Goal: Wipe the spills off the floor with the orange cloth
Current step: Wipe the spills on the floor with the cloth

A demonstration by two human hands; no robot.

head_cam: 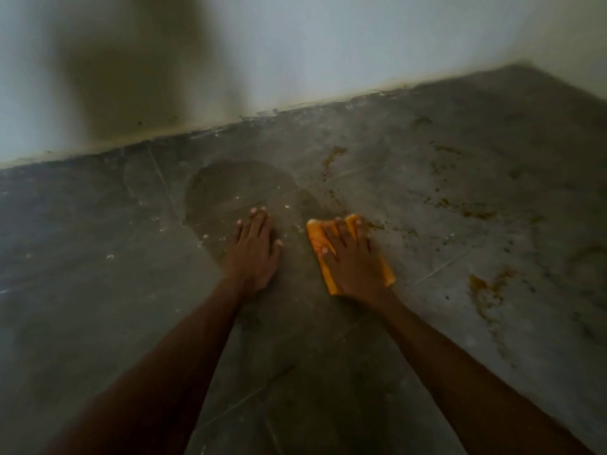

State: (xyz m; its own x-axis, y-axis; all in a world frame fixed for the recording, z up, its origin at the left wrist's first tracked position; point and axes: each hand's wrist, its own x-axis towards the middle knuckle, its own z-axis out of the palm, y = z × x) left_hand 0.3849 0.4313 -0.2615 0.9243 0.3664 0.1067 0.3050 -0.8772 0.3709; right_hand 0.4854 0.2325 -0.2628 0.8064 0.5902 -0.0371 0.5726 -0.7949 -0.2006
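The right hand [348, 257] lies flat on the orange cloth [318, 239] — spills [476, 211] lie rightward; the left hand [254, 254] rests splayed and empty.

Two hands on the floor [98, 257]: left hand [254, 254] flat on bare tile, right hand [349, 257] pressed flat on the cloth. One orange cloth [317, 239]. Three larger brown spills: one far, right of centre [333, 157], one near right [481, 290], one right [476, 213], plus many small specks too blurred for counting. One wall [295, 44].
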